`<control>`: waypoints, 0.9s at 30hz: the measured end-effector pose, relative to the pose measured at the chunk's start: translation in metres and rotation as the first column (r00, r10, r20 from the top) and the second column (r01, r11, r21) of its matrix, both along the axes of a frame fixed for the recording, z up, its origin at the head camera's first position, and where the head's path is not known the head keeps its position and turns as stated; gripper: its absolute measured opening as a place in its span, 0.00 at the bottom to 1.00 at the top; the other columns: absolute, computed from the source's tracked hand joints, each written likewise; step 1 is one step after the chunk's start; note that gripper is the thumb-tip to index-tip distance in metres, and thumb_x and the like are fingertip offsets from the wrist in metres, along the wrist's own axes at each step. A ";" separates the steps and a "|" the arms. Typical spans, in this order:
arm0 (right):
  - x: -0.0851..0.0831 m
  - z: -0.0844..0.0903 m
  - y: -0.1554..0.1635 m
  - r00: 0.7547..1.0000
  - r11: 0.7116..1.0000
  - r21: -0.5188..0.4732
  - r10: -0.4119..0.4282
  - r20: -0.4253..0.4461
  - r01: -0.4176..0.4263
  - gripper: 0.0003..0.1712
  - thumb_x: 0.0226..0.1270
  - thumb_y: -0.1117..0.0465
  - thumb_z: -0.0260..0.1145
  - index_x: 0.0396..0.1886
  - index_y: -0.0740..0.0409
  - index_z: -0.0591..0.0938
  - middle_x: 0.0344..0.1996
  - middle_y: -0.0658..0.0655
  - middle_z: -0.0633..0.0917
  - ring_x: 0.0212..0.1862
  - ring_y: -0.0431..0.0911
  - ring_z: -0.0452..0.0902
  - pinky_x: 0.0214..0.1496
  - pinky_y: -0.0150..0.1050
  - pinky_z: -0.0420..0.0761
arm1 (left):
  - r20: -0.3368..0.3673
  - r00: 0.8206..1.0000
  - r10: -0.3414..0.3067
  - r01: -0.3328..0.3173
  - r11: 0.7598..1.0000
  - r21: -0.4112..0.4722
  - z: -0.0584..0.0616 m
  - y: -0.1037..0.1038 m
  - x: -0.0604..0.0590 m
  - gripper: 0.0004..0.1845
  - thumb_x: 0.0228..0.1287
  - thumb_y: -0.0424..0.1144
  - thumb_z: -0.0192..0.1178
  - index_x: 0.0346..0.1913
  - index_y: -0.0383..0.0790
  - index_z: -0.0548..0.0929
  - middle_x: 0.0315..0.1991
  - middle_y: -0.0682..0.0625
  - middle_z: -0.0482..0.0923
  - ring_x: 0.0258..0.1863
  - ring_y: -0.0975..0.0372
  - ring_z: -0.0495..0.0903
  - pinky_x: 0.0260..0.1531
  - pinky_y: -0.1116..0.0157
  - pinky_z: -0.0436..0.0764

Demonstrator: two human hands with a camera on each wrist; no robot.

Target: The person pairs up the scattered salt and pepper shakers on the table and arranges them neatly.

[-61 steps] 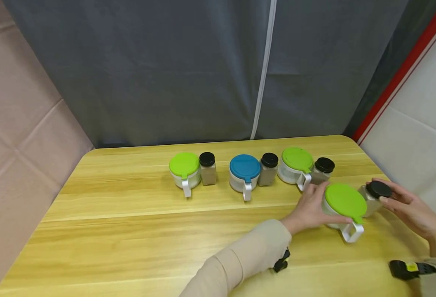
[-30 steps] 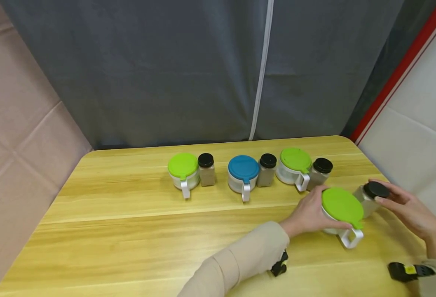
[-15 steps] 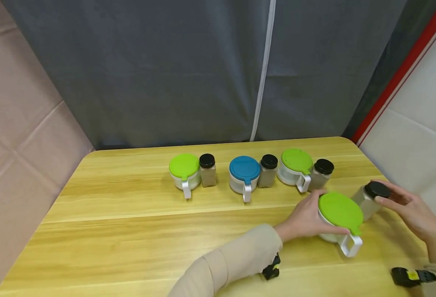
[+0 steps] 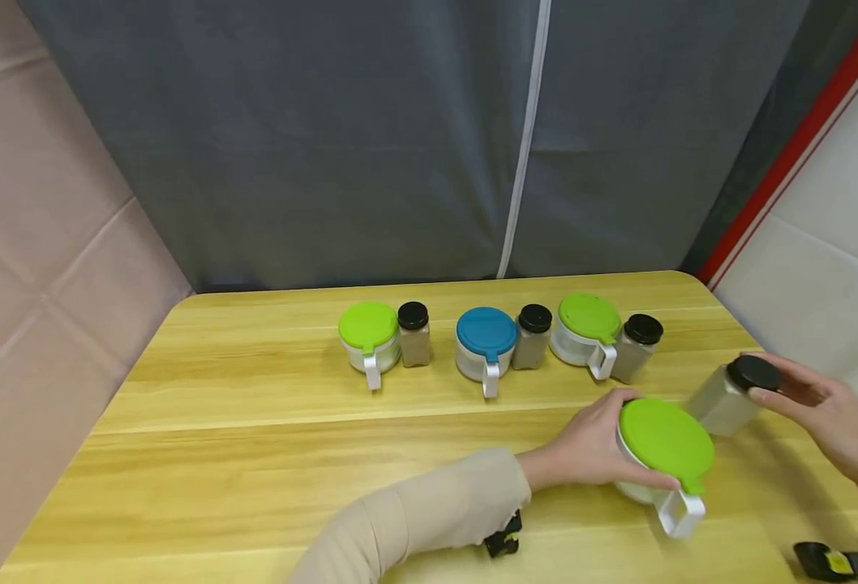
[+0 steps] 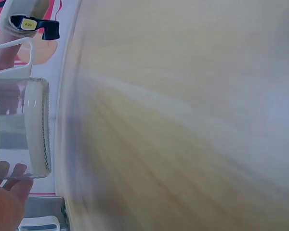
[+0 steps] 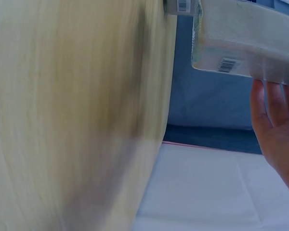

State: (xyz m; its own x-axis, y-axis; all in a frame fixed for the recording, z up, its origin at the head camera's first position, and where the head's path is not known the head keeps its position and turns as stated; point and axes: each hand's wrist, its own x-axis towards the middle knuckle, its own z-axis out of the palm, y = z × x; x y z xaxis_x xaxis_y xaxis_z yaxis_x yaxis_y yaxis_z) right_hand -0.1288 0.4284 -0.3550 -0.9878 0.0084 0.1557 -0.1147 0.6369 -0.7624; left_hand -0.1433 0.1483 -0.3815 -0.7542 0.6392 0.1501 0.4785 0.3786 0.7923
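My left hand (image 4: 585, 444) grips a clear, white-handled seasoning jar (image 4: 666, 444) with a lime green lid, its thumb and fingers on opposite sides. In the left wrist view, the base of this seasoning jar (image 5: 37, 130) hangs apart from the table. To its right, my right hand (image 4: 826, 410) pinches a square spice jar (image 4: 722, 405) by its black lid. The spice jar leans, its base pointing left and toward the front. A gap shows between this spice jar (image 6: 245, 43) and the tabletop in the right wrist view. The contents of both jars are hard to make out.
Along the back of the wooden table (image 4: 254, 454) stand a green-lidded jar (image 4: 369, 328), a blue-lidded jar (image 4: 486, 332) and another green-lidded jar (image 4: 588, 320). Each has a black-lidded spice jar (image 4: 414, 337) on its right. A grey curtain (image 4: 341, 146) hangs behind.
My left hand has brought the green-lidded seasoning jar toward the front and slightly left. In my right hand the spice jar has tilted further. The two jars have drawn apart; the back row stays put.
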 end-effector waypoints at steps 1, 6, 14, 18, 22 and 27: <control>0.001 0.001 -0.001 1.000 1.000 0.003 -0.005 0.002 0.005 0.30 0.63 0.61 0.57 0.65 0.50 0.61 0.45 0.28 0.64 0.41 0.20 0.61 0.31 0.17 0.64 | -0.001 1.000 -0.007 0.007 1.000 0.002 0.001 -0.002 0.001 0.48 0.33 0.54 0.72 0.61 0.52 0.58 0.49 0.64 0.64 0.45 0.75 0.65 0.41 0.76 0.66; 0.004 0.007 -0.004 1.000 0.999 -0.046 0.013 -0.004 -0.013 0.30 0.62 0.64 0.58 0.64 0.47 0.63 0.42 0.27 0.67 0.40 0.18 0.64 0.31 0.17 0.66 | 0.023 0.999 -0.028 0.028 1.000 0.014 0.003 -0.014 0.007 0.48 0.33 0.52 0.73 0.60 0.52 0.59 0.49 0.64 0.65 0.45 0.75 0.65 0.42 0.76 0.67; 0.010 0.012 -0.018 0.999 0.993 -0.112 0.028 -0.017 -0.030 0.29 0.60 0.68 0.59 0.62 0.53 0.66 0.43 0.28 0.71 0.41 0.22 0.69 0.32 0.18 0.70 | 0.070 0.996 -0.051 0.046 0.997 0.066 0.000 -0.037 0.013 0.47 0.34 0.49 0.73 0.60 0.53 0.58 0.50 0.63 0.65 0.46 0.74 0.66 0.45 0.74 0.66; 0.011 0.014 -0.025 0.998 0.988 -0.141 0.062 -0.032 -0.066 0.29 0.60 0.70 0.58 0.62 0.56 0.66 0.45 0.31 0.72 0.42 0.24 0.70 0.33 0.20 0.71 | 0.075 0.995 -0.062 0.055 0.995 0.087 -0.002 -0.051 0.014 0.47 0.35 0.49 0.73 0.61 0.53 0.57 0.51 0.62 0.65 0.48 0.73 0.66 0.47 0.73 0.65; 0.013 0.015 -0.034 0.996 0.987 -0.136 0.080 -0.039 -0.085 0.28 0.60 0.71 0.59 0.61 0.56 0.67 0.45 0.33 0.73 0.41 0.25 0.71 0.33 0.21 0.73 | 0.078 0.995 -0.061 0.054 0.994 0.095 -0.003 -0.065 0.015 0.47 0.36 0.48 0.73 0.61 0.50 0.57 0.52 0.61 0.65 0.49 0.72 0.66 0.48 0.71 0.65; 0.016 0.016 -0.043 0.989 0.976 -0.160 0.140 -0.038 -0.145 0.28 0.58 0.74 0.58 0.59 0.52 0.70 0.44 0.35 0.75 0.40 0.28 0.73 0.33 0.22 0.73 | 0.069 0.997 -0.046 0.039 0.994 0.105 -0.003 -0.082 0.016 0.47 0.36 0.48 0.73 0.61 0.48 0.58 0.53 0.61 0.65 0.49 0.71 0.66 0.49 0.70 0.64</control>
State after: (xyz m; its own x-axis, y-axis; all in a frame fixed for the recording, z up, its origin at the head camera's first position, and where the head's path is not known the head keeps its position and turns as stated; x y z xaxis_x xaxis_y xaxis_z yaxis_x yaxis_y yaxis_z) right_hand -0.1133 0.3859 -0.3385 -0.9762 -0.1047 0.1900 -0.2169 0.4807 -0.8497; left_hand -0.1273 0.0663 -0.3850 -0.7379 0.6546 0.1642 0.4337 0.2734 0.8586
